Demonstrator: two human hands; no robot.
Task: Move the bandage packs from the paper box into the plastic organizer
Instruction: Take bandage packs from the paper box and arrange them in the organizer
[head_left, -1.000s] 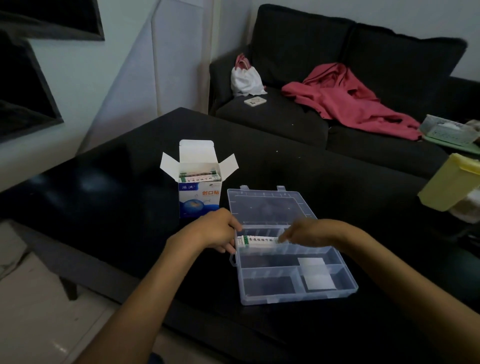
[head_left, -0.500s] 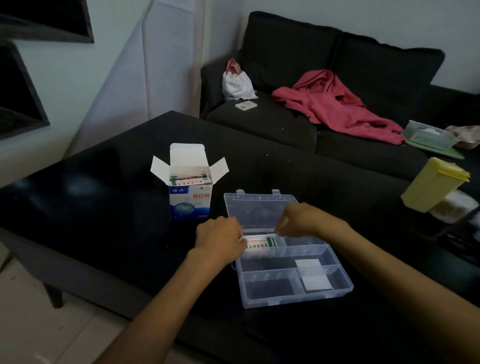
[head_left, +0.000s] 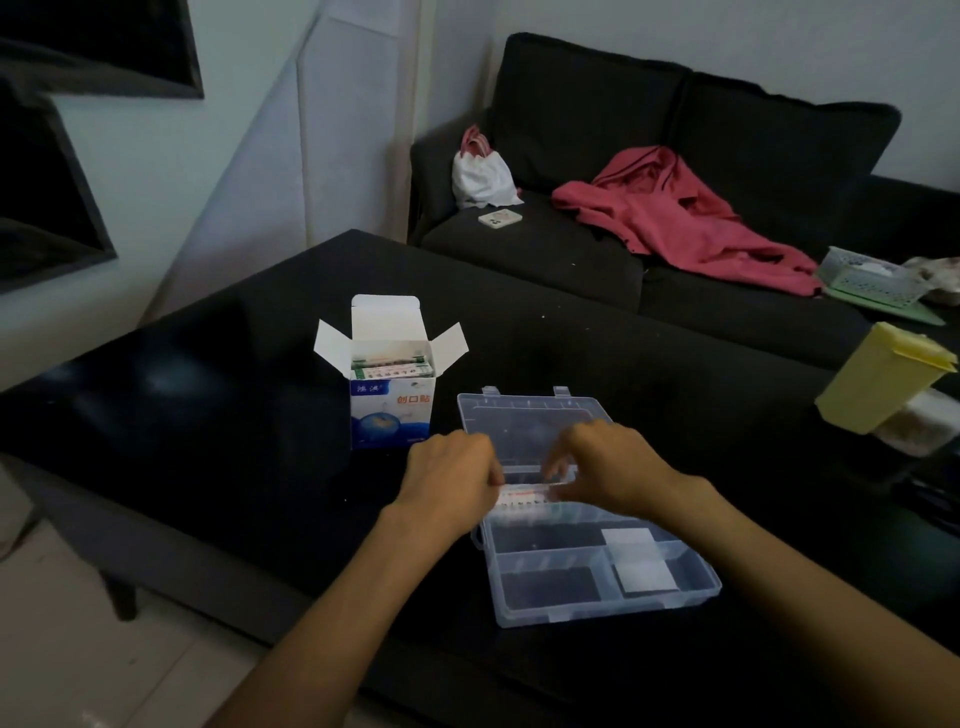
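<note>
Hands meet over the organizer's (head_left: 602, 597) far compartment: left hand (head_left: 449, 480) and right hand (head_left: 610, 470) each pinch an end of a pack (head_left: 522, 501), low in that compartment. Box (head_left: 392, 410) stands open left of it, more packs (head_left: 392, 370) inside.

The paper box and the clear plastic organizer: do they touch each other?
Apart. The head view shows a strip of dark table between the paper box and the plastic organizer, including its open lid.

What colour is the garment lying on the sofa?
Pinkish red; the garment lies crumpled on the dark sofa, seen in the head view.
</note>
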